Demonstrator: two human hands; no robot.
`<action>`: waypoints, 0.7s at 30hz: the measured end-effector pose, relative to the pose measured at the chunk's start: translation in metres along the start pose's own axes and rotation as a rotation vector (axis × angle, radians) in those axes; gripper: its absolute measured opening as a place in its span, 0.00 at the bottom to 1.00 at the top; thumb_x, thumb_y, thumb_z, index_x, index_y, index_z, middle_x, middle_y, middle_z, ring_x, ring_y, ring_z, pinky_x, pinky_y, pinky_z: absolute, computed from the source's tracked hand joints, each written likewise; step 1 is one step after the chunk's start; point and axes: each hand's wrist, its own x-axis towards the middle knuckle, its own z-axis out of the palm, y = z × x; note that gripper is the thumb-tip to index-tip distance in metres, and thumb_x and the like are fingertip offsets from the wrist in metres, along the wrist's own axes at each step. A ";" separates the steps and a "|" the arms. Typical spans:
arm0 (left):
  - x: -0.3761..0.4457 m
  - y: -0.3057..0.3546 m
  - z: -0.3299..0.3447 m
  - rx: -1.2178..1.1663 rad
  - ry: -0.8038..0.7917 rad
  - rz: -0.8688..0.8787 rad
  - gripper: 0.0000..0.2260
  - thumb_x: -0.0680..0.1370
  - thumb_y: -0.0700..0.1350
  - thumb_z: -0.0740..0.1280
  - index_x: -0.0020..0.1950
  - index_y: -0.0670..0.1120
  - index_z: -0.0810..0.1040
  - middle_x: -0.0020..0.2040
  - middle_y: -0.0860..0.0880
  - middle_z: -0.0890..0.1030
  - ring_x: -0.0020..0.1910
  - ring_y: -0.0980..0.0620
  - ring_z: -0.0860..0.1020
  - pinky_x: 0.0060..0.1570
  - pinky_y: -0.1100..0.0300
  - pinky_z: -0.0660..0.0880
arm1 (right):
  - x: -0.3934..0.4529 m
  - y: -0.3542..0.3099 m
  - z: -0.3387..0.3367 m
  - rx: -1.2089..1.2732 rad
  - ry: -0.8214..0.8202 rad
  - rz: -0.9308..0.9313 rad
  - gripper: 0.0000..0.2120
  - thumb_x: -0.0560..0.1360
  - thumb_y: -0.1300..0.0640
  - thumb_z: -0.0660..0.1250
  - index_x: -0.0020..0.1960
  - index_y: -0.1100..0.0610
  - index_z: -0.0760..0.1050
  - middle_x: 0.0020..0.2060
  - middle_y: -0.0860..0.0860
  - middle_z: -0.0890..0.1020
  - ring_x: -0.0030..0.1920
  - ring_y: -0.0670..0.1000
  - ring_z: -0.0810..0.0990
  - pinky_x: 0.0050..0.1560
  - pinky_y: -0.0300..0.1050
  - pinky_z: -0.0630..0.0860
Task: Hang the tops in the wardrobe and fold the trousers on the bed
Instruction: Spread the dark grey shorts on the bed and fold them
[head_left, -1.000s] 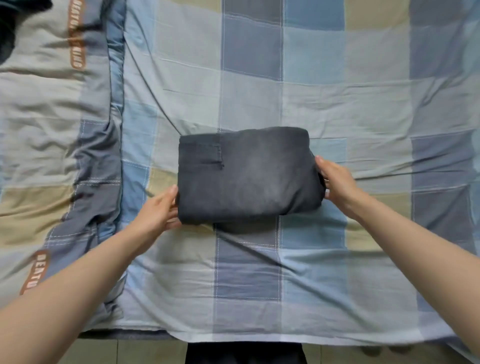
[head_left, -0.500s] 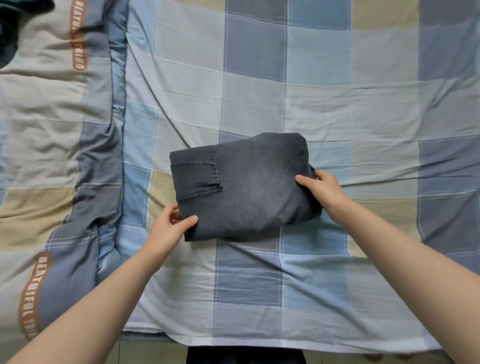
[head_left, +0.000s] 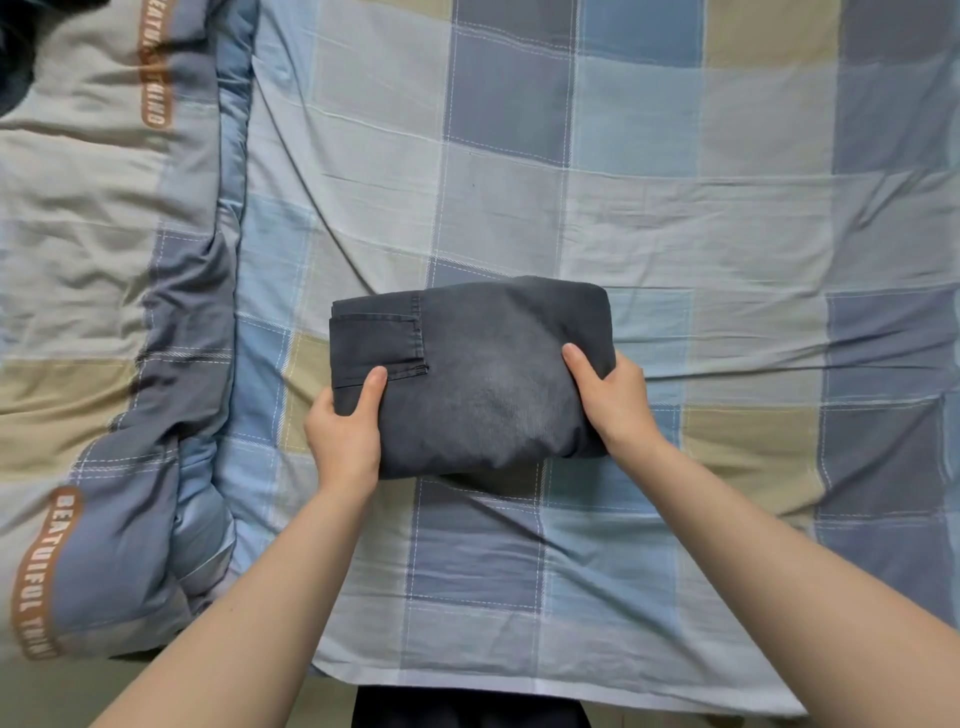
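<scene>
Trousers (head_left: 470, 374), one folded pair, held at both ends by left grip (head_left: 345, 434) and right grip (head_left: 615, 397).

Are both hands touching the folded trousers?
Touching. Head view: left hand and right hand each lay a thumb on top of the folded trousers, gripping its ends.

Home bedroom: a bed (head_left: 675, 208) fills the frame, covered by a blue-grey-beige checked sheet (head_left: 519, 561), with a matching quilt (head_left: 104, 260) bunched along the left edge and folded trousers (head_left: 483, 384) lying mid-frame.
</scene>
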 end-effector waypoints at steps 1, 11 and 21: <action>-0.006 0.003 -0.002 -0.002 0.024 0.026 0.09 0.75 0.50 0.73 0.49 0.46 0.82 0.44 0.55 0.83 0.43 0.61 0.80 0.45 0.66 0.77 | -0.006 0.000 -0.002 0.007 0.019 -0.030 0.05 0.76 0.50 0.67 0.47 0.52 0.77 0.42 0.43 0.81 0.47 0.46 0.80 0.48 0.40 0.75; -0.110 0.076 -0.042 -0.058 -0.009 0.079 0.09 0.77 0.51 0.69 0.40 0.50 0.79 0.40 0.54 0.81 0.37 0.61 0.78 0.36 0.71 0.75 | -0.115 -0.042 -0.083 0.155 0.115 -0.061 0.05 0.77 0.54 0.67 0.49 0.55 0.78 0.42 0.42 0.82 0.38 0.32 0.79 0.38 0.26 0.73; -0.195 0.153 -0.088 -0.081 -0.241 0.191 0.07 0.79 0.51 0.67 0.41 0.52 0.78 0.41 0.56 0.82 0.38 0.66 0.79 0.38 0.72 0.74 | -0.251 -0.097 -0.152 0.240 0.307 -0.023 0.15 0.79 0.46 0.61 0.55 0.56 0.78 0.48 0.44 0.82 0.48 0.38 0.80 0.46 0.34 0.76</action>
